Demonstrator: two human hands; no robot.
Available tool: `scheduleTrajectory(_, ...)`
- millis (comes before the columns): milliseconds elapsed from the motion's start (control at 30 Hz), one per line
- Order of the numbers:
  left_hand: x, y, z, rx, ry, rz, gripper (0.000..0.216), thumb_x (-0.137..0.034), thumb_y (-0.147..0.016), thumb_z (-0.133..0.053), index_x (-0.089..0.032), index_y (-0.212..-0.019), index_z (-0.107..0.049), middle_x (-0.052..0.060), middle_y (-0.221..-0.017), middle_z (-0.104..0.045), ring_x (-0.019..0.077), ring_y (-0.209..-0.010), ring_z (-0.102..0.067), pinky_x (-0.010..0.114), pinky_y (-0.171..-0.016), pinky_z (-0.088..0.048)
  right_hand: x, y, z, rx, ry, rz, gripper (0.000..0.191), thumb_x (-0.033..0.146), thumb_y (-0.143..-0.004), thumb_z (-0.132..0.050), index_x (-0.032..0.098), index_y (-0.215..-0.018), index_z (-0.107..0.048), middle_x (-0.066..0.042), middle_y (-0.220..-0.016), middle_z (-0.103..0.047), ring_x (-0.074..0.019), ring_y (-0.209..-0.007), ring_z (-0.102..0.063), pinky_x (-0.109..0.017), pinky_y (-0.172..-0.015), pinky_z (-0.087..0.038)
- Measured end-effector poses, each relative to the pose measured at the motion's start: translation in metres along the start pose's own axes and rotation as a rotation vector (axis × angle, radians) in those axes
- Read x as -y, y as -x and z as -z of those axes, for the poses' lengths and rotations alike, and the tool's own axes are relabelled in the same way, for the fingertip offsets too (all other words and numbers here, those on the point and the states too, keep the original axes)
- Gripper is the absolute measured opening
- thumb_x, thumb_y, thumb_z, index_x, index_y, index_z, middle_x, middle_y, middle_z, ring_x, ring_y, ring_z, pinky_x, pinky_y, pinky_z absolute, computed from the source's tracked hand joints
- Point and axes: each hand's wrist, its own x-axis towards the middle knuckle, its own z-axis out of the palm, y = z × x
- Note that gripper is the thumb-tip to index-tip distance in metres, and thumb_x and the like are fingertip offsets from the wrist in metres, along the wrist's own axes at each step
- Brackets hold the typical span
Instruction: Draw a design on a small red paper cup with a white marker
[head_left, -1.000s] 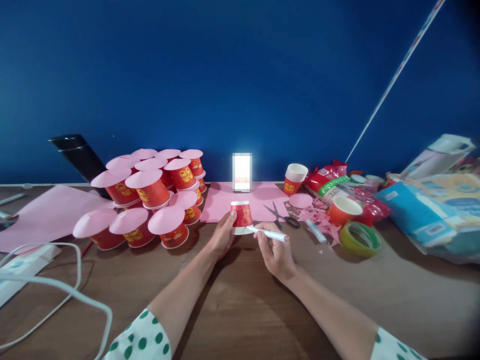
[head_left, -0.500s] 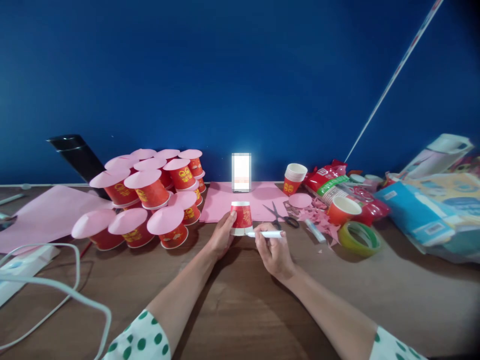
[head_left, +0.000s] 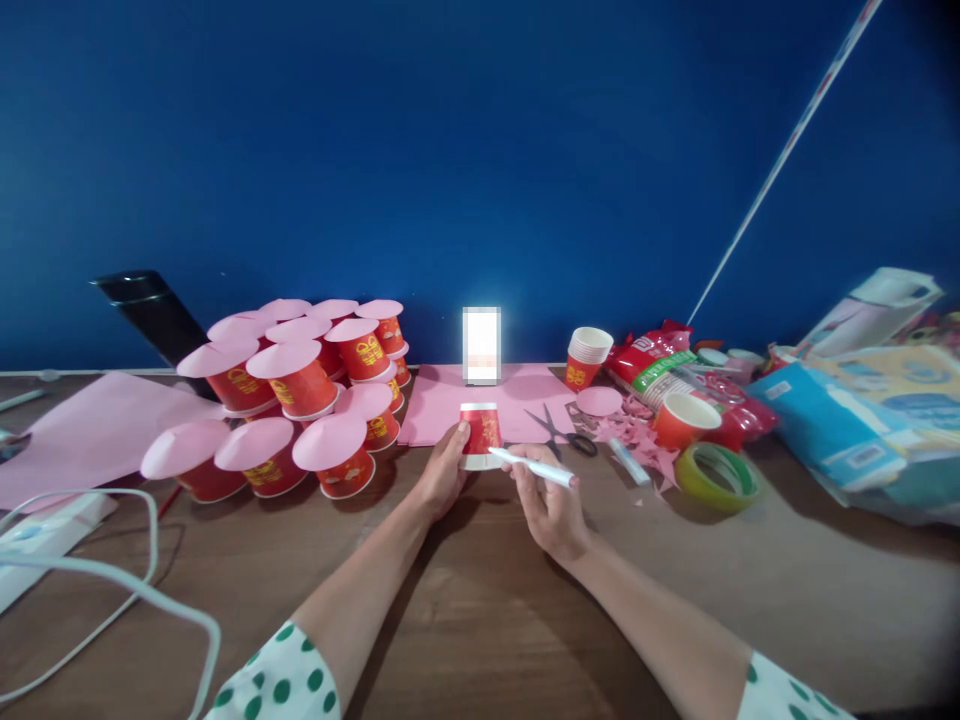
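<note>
An upside-down red paper cup (head_left: 482,432) is gripped at its left side by my left hand (head_left: 444,472), the thumb lying on its wall. My right hand (head_left: 549,505) pinches a white marker pen (head_left: 541,467), whose tip points left at the lower wall of the cup. Whether the tip touches the cup I cannot tell. Behind the cup lies pink paper (head_left: 439,405). Dark-handled scissors (head_left: 559,432) rest just beyond my right hand.
Several red cups topped with pink paper cones (head_left: 289,375) stand stacked at left. On the right are a cup stack (head_left: 586,358), pink scraps (head_left: 637,438), a glue stick (head_left: 628,462), a tape roll (head_left: 718,477) and a blue package (head_left: 832,420). A white cable (head_left: 112,573) curls at the left front.
The marker has tilted: its tip has moved up and left onto the cup's wall area, and its back end has dropped. My left hand still holds the cup in nearly the same place.
</note>
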Motion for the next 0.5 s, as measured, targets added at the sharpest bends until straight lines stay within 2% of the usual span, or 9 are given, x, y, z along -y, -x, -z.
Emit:
scheduleTrajectory(267,0.0003,-0.0001,0.0002,-0.003,0.003,-0.003,0.031,-0.045,-0.078,-0.062,-0.014,-0.087,-0.06,0.002,-0.079,-0.066,0.0142,-0.07,-0.06,0.027,-0.069,-0.043,-0.0005,0.001,-0.0004,0.007,-0.009,0.009,0.017,0.017,-0.093,-0.042,0.02,-0.097,-0.058,-0.005,-0.086,-0.065,-0.0171,-0.079,-0.062,-0.03,-0.074,-0.051)
scheduleTrajectory(500,-0.0011,-0.0002,-0.0005,-0.052,0.036,0.057,0.043,-0.057,-0.074,-0.062,-0.015,-0.083,-0.061,0.004,-0.074,-0.067,0.0204,-0.081,-0.063,0.031,-0.076,-0.046,0.0025,0.0005,0.001,-0.013,-0.01,-0.002,0.015,0.017,-0.093,-0.042,0.019,-0.096,-0.057,-0.006,-0.088,-0.064,-0.0175,-0.08,-0.062,-0.031,-0.074,-0.051)
